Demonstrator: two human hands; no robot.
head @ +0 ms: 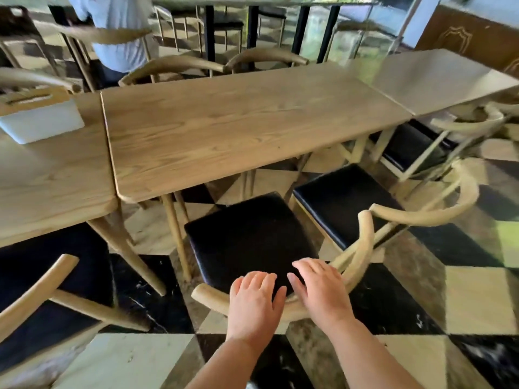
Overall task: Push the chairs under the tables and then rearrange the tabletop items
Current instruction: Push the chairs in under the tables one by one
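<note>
My left hand and right hand lie flat, fingers spread, on the curved back of the chair at lower centre, gripping nothing. Its seat stands just short of the counter.

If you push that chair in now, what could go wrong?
1. The curved wooden backrest under the left hand and right hand crosses the neighbouring black-seated chair's backrest; pushing may snag or drag it.
2. The black padded seat looks angled to the light wooden table, so it might bump a table leg.
3. Both palms lie flat with fingers unwrapped, so they might slip.
</note>
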